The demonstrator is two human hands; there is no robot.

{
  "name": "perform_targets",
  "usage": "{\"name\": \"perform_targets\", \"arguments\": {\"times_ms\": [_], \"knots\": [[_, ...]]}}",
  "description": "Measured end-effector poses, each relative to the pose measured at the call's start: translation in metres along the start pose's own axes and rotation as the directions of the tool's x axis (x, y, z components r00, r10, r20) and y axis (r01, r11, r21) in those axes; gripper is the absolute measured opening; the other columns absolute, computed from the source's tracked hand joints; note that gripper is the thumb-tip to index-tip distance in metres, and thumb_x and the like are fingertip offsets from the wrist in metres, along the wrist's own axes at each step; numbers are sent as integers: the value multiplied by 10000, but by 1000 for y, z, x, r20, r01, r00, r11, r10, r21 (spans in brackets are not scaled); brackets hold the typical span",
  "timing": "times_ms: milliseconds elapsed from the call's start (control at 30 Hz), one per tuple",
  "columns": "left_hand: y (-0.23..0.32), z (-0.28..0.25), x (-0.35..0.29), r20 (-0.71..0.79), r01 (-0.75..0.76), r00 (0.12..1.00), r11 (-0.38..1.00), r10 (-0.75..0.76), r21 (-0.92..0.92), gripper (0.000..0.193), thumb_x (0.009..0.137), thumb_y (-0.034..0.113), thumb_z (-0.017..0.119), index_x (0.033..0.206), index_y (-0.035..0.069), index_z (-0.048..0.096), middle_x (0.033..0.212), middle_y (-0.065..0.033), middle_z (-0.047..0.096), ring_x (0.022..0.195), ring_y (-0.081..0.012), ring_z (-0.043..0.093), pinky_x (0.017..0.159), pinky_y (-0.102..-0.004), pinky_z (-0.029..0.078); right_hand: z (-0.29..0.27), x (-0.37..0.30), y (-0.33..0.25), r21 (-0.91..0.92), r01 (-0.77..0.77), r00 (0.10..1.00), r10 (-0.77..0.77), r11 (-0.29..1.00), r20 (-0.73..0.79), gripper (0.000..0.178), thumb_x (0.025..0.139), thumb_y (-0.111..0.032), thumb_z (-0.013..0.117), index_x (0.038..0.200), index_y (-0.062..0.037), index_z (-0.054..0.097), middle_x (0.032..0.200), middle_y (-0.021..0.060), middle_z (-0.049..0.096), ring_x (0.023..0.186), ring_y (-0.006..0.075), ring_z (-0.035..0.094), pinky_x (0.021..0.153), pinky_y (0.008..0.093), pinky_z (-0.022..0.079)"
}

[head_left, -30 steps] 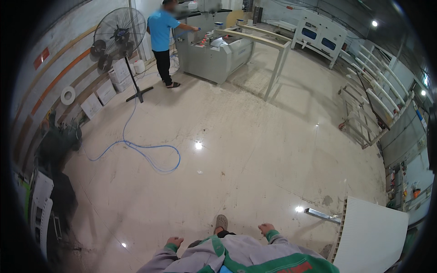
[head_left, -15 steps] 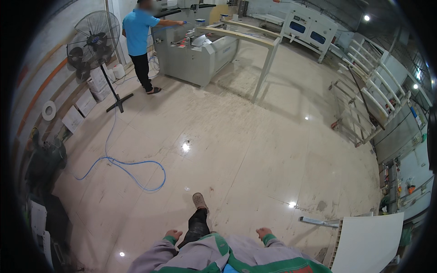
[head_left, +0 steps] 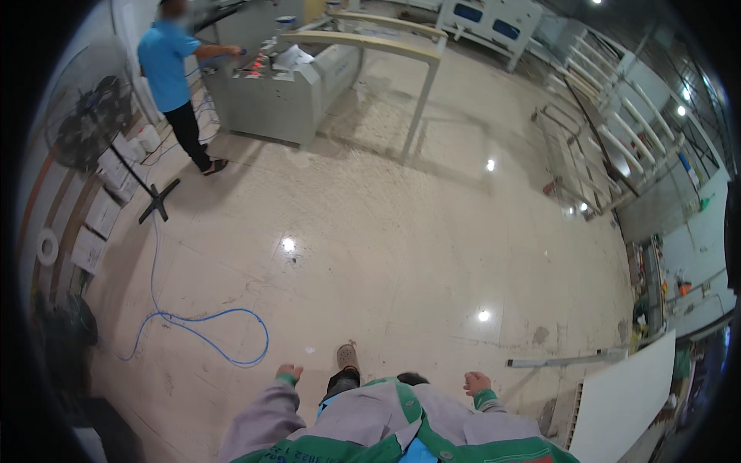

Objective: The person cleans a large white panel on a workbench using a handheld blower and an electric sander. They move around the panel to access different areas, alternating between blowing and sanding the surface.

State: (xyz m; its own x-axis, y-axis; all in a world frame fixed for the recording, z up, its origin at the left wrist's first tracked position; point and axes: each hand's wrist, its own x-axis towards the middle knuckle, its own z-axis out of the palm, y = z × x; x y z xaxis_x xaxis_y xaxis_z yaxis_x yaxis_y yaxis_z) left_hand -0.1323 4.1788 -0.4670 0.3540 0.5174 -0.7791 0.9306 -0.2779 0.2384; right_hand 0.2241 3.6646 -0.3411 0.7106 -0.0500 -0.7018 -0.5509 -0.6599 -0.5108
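My left hand (head_left: 290, 371) hangs by my side, loosely closed, with no object visible in it. On the other side my right hand (head_left: 477, 383) has its fingers curled in and also shows nothing held. Both are over the tiled floor (head_left: 370, 278), apart from any object, in grey sleeves with green cuffs. A brown clog (head_left: 348, 356) on one foot shows between them. The nearest thing to my right hand is a metal bar (head_left: 552, 360) low beside a white panel (head_left: 627, 397).
A blue hose (head_left: 231, 360) loops across the floor at left, near a standing fan (head_left: 157, 202). Ahead, a person in a blue shirt (head_left: 164, 65) stands at a grey machine (head_left: 266, 108) with a long frame (head_left: 417, 116). A rack (head_left: 633, 135) stands at right.
I have stepped forward and the view has turned slightly right. The machine, fan and person sit further left; my right hand has swung outward. The white panel is nearer.
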Motion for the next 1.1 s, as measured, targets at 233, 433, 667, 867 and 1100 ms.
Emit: {"name": "perform_targets", "arguments": {"times_ms": [233, 433, 667, 867, 1100], "knots": [[223, -112, 99, -205, -231, 963, 924, 174, -304, 625, 867, 457, 683, 1292, 2, 627, 1284, -225, 649, 1172, -365, 627, 1028, -434, 485, -23, 18, 33, -908, 370, 909, 126, 199, 398, 322, 916, -303, 643, 1178, -121, 689, 1263, 125, 676, 1163, 304, 631, 915, 470, 517], [340, -86, 158, -29, -291, 956, 956, 292, 26, 680, 882, 536, 640, 1312, 10, 619, 1309, -212, 641, 1219, -364, 598, 1066, -433, 455, -45, 111, -5, -614, -183, 898, 385, 768, 214, 349, 928, -360, 598, 1169, -127, 695, 1255, 128, 679, 1138, 320, 638, 923, 483, 512], [460, -79, 159, 246, -59, 969, 980, 11, 189, 712, 867, 605, 595, 1261, 17, 674, 1352, -212, 618, 1287, -363, 555, 1098, -419, 422, -165, 318, -117, -623, -129, 896, 359, 772, 260, 397, 942, -426, 544, 1157, -133, 703, 1245, 131, 682, 1109, 340, 646, 934, 498, 506], [649, -116, 215, 62, -141, 989, 985, 135, 98, 724, 847, 575, 632, 1252, -25, 665, 1298, -238, 643, 1254, -366, 582, 1082, -420, 438, -270, 494, -418, -218, 396, 895, -429, 892, -126, 514, 904, -364, 644, 1204, 54, 659, 1162, 245, 690, 1098, 374, 655, 959, 437, 508], [895, -132, 329, 14, -266, 964, 963, 267, -36, 708, 853, 555, 631, 1286, -5, 650, 1305, -224, 645, 1274, -362, 568, 1085, -414, 439, -369, 623, -698, -221, 563, 796, -594, 796, -114, 518, 935, -397, 629, 1304, -32, 622, 1151, 220, 699, 1037, 338, 678, 931, 418, 525]]}}
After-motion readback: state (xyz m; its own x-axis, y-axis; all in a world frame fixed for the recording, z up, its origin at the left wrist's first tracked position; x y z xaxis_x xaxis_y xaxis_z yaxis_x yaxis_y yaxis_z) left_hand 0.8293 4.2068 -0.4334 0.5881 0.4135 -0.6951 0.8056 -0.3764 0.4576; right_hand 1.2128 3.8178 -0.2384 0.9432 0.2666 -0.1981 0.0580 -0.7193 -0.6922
